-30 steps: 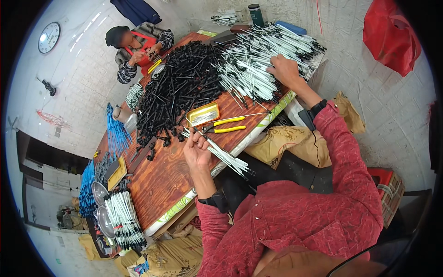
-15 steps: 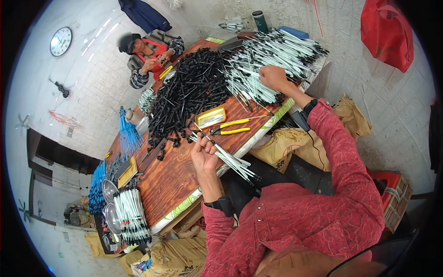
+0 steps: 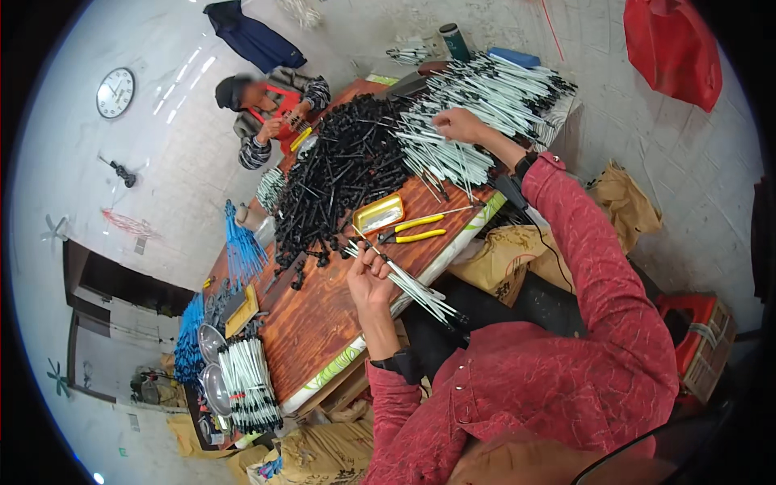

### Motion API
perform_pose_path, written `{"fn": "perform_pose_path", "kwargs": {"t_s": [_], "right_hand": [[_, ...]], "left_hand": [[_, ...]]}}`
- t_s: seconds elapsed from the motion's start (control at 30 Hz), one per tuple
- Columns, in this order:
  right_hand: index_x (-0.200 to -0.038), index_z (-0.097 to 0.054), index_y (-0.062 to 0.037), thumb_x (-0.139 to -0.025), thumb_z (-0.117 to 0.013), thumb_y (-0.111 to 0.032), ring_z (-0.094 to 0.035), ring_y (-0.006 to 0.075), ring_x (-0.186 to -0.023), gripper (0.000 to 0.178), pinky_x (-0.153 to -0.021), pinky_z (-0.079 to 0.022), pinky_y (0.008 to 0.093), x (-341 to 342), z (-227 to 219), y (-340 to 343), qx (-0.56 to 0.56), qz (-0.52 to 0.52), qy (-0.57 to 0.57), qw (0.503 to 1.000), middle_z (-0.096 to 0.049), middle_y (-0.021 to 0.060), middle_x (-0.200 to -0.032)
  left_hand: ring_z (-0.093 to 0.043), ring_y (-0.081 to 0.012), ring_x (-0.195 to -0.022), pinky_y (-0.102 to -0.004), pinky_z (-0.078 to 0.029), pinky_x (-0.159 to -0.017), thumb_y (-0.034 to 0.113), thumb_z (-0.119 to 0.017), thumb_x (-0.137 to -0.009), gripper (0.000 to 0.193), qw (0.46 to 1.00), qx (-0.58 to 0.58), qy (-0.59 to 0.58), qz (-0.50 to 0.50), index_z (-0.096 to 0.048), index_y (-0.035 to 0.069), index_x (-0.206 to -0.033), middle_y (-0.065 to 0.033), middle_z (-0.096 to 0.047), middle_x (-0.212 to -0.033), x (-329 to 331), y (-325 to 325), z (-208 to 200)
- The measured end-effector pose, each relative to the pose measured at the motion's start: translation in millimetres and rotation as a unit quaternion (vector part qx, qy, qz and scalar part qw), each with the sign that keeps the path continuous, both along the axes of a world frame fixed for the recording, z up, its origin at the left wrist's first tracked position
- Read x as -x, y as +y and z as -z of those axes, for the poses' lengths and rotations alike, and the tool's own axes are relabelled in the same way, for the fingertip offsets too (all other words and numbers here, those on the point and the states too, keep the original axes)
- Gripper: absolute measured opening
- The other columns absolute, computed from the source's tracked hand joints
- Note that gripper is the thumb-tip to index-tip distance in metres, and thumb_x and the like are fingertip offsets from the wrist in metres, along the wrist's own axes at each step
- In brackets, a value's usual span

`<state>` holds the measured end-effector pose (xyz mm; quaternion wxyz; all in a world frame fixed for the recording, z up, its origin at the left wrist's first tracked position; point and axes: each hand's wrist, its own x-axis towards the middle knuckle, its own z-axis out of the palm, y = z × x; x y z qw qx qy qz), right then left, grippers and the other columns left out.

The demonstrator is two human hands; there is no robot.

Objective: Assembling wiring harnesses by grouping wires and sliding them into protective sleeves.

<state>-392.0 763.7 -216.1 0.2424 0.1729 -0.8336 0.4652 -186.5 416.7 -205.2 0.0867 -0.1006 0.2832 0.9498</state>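
My left hand [image 3: 370,279] is closed around a small bunch of thin white rods with black ends [image 3: 422,294], held aslant over the table's front edge. Over a big heap of similar white rods [image 3: 505,93] at the back right is my right hand [image 3: 459,125], its fingers drawn together; what they pinch, if anything, is too small to make out. Just beyond my left hand lie pliers with yellow handles [image 3: 420,228] and a yellow tray [image 3: 378,213] with small pale pieces in it. A large mound of black plastic parts [image 3: 339,166] fills the table's middle.
Across the table a co-worker [image 3: 275,109] handles small parts. At the left stand a tied bundle of white rods [image 3: 249,384], blue rods [image 3: 190,339], metal bowls [image 3: 212,343] and another yellow tray [image 3: 242,311]. A dark green tumbler [image 3: 454,42] stands at the back.
My right hand has shifted left over the heap of white rods. My left hand keeps its hold on the bunch. The whole view has tilted slightly.
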Motion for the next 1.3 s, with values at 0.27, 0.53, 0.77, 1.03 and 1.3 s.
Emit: {"fn": "perform_pose_path", "kwargs": {"t_s": [0.27, 0.53, 0.77, 1.03, 1.3], "right_hand": [[-0.071, -0.067, -0.0015, -0.077, -0.065, -0.039, -0.062, 0.0358, -0.062, 0.038, -0.054, -0.047, 0.0465, -122.0, -20.3, -14.8, -0.327, 0.138, -0.132, 0.925, -0.063, 0.017, -0.066], [-0.061, -0.066, -0.0014, -0.074, -0.067, -0.048, -0.059, 0.0384, -0.055, 0.048, -0.048, -0.044, 0.0462, -153.5, 21.5, -33.1, -0.316, 0.168, -0.045, 0.933, -0.058, 0.0202, -0.058], [-0.063, -0.066, -0.002, -0.072, -0.07, -0.043, -0.063, 0.0347, -0.059, 0.043, -0.053, -0.048, 0.0442, -150.0, 30.0, -47.6, -0.314, 0.184, 0.011, 0.931, -0.061, 0.0166, -0.061], [-0.058, -0.063, -0.003, -0.074, -0.067, -0.035, -0.06, 0.0372, -0.056, 0.037, -0.05, -0.045, 0.0461, -141.3, 22.1, -58.1, -0.312, 0.183, -0.048, 0.931, -0.057, 0.019, -0.056], [-0.058, -0.062, 0.0001, -0.073, -0.063, -0.029, -0.06, 0.0383, -0.056, 0.032, -0.049, -0.044, 0.0466, -130.1, 26.4, -60.5, -0.281, 0.229, -0.057, 0.93, -0.058, 0.0209, -0.058]], "left_hand": [[-0.032, -0.0079, -0.056, -0.0218, -0.025, -0.048, 0.017, -0.048, -0.098, 0.013, 0.999, -0.039, -0.003, 0.012, -0.058, 0.012, -0.103, 0.0053, -0.04, -0.07, 2.2, -9.5, 12.2], [-0.032, -0.0075, -0.055, -0.0218, -0.025, -0.048, 0.017, -0.048, -0.098, 0.013, 0.998, -0.055, -0.006, 0.029, -0.058, 0.011, -0.103, 0.0054, -0.04, -0.069, -3.9, 4.3, 8.8], [-0.033, -0.0075, -0.055, -0.0207, -0.026, -0.047, 0.016, -0.047, -0.098, 0.013, 0.996, -0.072, -0.005, 0.052, -0.057, 0.012, -0.105, 0.005, -0.042, -0.07, 2.8, -1.8, 23.4], [-0.034, -0.007, -0.056, -0.0207, -0.027, -0.048, 0.015, -0.048, -0.098, 0.014, 0.998, -0.06, -0.018, 0.032, -0.056, 0.011, -0.108, 0.0054, -0.044, -0.071, 7.5, 9.7, 13.1], [-0.034, -0.0079, -0.057, -0.0218, -0.027, -0.05, 0.012, -0.049, -0.097, 0.02, 0.993, -0.115, -0.005, 0.04, -0.056, 0.009, -0.115, 0.0054, -0.048, -0.074, 9.4, 0.5, 16.3]]}}
